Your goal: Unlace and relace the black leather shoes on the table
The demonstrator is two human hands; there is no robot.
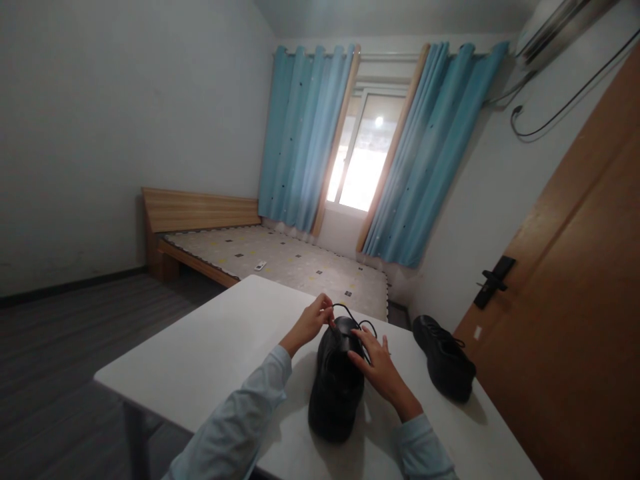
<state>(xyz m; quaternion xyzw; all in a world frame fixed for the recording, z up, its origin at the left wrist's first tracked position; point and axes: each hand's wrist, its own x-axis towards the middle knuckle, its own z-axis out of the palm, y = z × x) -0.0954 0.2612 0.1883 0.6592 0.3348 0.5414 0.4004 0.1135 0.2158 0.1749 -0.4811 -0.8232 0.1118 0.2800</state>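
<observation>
A black shoe (337, 400) stands on the white table in front of me, its toe pointing away and its opening towards me. At its left side my left hand (315, 319) is closed in a pinch on a black shoelace (344, 307), which loops over the toe. My right hand (380, 367) grips the shoe's tongue from the right, thumb nearer to me and fingers further forward. Another lace loop (370, 325) curls past the right fingers. The second black shoe (445, 360), with its laces on, rests apart at the table's right side.
The white table (210, 353) reaches towards a bed (300, 257) with a bare patterned mattress. A small white remote (260, 266) lies on that mattress. To the right is a brown door (565, 320) with a black handle. Blue curtains (305, 140) flank the window.
</observation>
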